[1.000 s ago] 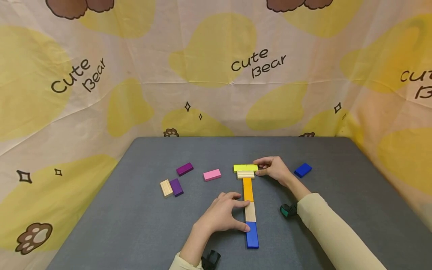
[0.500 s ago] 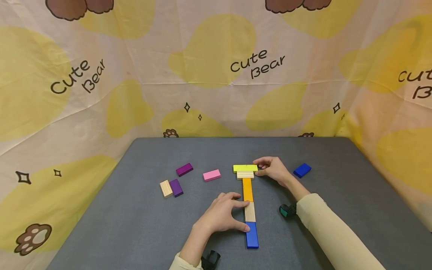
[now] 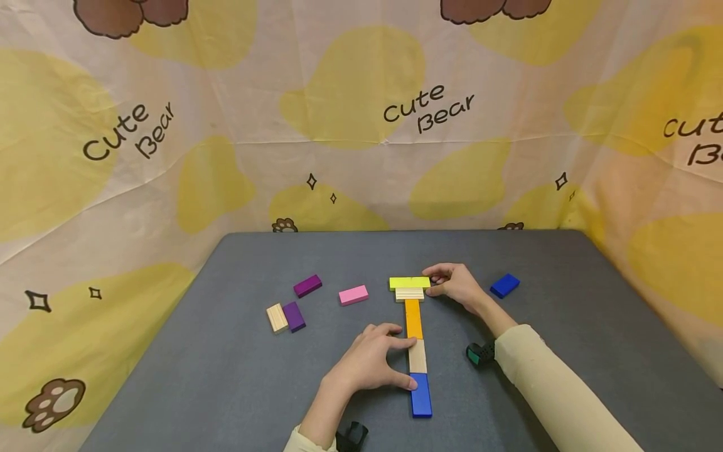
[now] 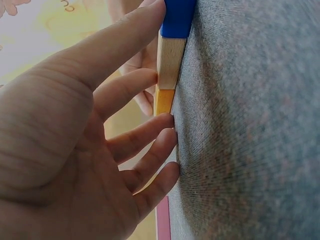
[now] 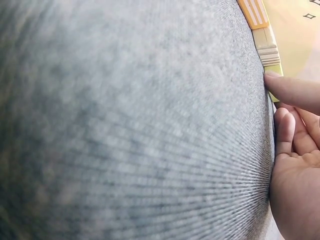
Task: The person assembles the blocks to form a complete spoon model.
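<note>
A column of flat wooden blocks runs up the table in the head view. From near to far lie a blue block [image 3: 420, 402], a plain wood block [image 3: 418, 358], an orange block [image 3: 413, 320] and a pale ridged block [image 3: 409, 294]. Across the far end sits a yellow-green block [image 3: 408, 284], making a T shape. My left hand [image 3: 367, 359] rests its thumb on the blue block and touches the plain block with its index finger, the other fingers relaxed. My right hand [image 3: 460, 287] pinches the right end of the yellow-green block between thumb and index finger.
Left of the column lie a pink block [image 3: 353, 295], a magenta block [image 3: 307, 285], and a purple block [image 3: 294, 316] touching a pale grooved block [image 3: 277, 318]. Another blue block [image 3: 505, 285] lies beyond the right hand. A printed cloth [image 3: 350, 81] hangs behind the grey table [image 3: 186, 389].
The head view has shifted very slightly. Both hands and the blocks keep their places relative to one another.
</note>
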`<action>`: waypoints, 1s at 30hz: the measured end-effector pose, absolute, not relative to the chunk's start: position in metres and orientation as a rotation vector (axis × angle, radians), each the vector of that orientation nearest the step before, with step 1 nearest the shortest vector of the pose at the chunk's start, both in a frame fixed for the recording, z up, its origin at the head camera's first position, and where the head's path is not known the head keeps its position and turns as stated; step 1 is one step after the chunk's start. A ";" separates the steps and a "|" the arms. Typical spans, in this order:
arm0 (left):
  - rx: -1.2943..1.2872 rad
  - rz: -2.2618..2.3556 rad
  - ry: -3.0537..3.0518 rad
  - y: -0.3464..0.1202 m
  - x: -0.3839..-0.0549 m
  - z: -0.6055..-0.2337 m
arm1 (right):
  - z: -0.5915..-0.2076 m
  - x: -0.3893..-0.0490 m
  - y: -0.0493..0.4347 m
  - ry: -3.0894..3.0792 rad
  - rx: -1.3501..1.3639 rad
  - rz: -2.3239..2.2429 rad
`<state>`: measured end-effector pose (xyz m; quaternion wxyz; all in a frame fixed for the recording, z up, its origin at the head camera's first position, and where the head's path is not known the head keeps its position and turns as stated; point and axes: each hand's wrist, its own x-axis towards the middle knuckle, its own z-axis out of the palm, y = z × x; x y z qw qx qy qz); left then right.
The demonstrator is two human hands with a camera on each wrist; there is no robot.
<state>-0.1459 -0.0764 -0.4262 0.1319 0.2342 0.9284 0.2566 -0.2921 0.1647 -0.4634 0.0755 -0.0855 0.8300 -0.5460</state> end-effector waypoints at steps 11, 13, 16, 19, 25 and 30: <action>0.664 0.724 2.693 -0.078 -0.146 -0.428 | -0.467 -0.291 0.163 2.510 -0.246 -1.602; 0.670 0.726 2.696 -0.078 -0.146 -0.429 | -0.467 -0.290 0.163 2.515 -0.257 -1.592; 0.670 0.733 2.698 -0.078 -0.145 -0.429 | -0.463 -0.287 0.164 2.509 -0.260 -1.588; 0.667 0.740 2.697 -0.078 -0.145 -0.429 | -0.456 -0.279 0.169 2.517 -0.235 -1.584; 0.656 0.733 2.702 -0.077 -0.145 -0.429 | -0.446 -0.252 0.189 2.683 -0.023 -1.698; 0.659 0.738 2.711 -0.077 -0.145 -0.428 | -0.437 -0.235 0.212 2.896 0.208 -1.753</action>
